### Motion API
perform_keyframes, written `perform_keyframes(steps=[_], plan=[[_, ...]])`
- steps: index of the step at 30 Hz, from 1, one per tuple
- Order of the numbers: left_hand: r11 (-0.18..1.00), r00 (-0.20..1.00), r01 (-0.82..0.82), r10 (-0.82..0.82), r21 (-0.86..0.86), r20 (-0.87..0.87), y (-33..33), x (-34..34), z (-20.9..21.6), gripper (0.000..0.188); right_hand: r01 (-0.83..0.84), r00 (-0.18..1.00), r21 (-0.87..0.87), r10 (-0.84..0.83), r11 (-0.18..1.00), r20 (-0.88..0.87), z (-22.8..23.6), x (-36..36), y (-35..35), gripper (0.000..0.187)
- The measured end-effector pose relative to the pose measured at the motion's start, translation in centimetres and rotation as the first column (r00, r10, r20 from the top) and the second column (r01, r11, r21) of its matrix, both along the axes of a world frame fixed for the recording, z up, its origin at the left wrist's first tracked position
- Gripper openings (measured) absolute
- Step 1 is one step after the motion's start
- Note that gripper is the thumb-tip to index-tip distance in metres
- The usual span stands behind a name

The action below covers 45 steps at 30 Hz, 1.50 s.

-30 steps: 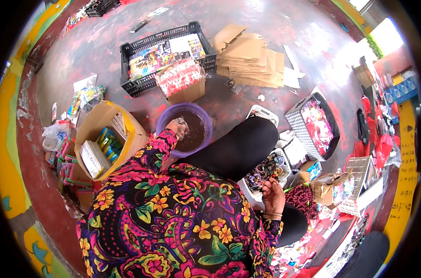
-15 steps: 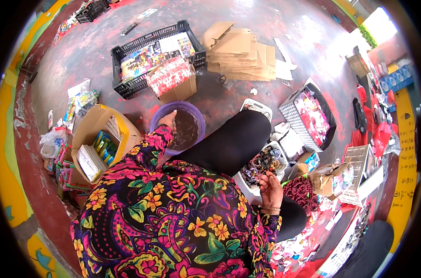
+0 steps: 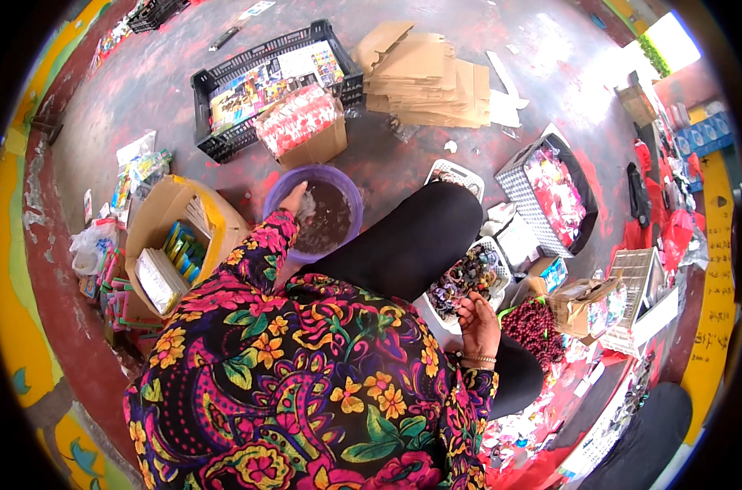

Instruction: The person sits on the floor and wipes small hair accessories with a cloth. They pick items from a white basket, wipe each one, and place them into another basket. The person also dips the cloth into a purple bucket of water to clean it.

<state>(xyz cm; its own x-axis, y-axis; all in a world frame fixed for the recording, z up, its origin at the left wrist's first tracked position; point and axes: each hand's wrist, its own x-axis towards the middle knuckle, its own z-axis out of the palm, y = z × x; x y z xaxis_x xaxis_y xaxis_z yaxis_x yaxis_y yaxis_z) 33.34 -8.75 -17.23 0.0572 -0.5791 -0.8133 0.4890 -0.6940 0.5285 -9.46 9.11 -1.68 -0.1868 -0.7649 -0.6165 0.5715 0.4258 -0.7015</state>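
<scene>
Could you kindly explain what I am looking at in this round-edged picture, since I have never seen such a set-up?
Certainly. There is no machine: a person works bare-handed, and a fisheye camera on their head looks down, so straight edges bend.

The left hand is at a purple basin with a brownish inside; whether it grips anything is unclear. The right hand, fingers curled, is beside a white basket of small, mostly dark pieces; I cannot tell whether it holds one.

Around them on the floor are an open cardboard box, a black crate, and flattened cardboard.
</scene>
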Motion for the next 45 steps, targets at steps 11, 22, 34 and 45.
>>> perform_keyframes(steps=[11, 22, 34, 45], plan=[[0.961, 0.928, -0.195, 0.117, -0.195, -0.355, -0.3, 0.8, 1.0, 0.014, -0.013, 1.000, -0.012, 0.013, 1.000, 0.026, -0.7, -0.5, 0.5, 0.021], [0.874, 0.890, -0.370, 0.236, -0.316, -0.390, -1.8, -0.9, -0.4, 0.045, 0.006, 1.000, -0.048, -0.004, 0.999, 0.031, -0.9, -1.2, 0.6, 0.021], [0.999, 0.937, 0.008, 0.009, -0.047, 0.350, 0.8, 2.0, -1.5, 0.037, 0.002, 0.998, -0.048, 0.001, 0.999, 0.068, -1.2, -1.0, 0.6, 0.020], [0.999, 0.921, 0.016, -0.033, 0.046, 0.388, 0.5, 3.5, -4.8, 0.021, -0.014, 0.999, -0.046, 0.016, 0.999, 0.049, -1.1, -0.9, 0.5, 0.020]])
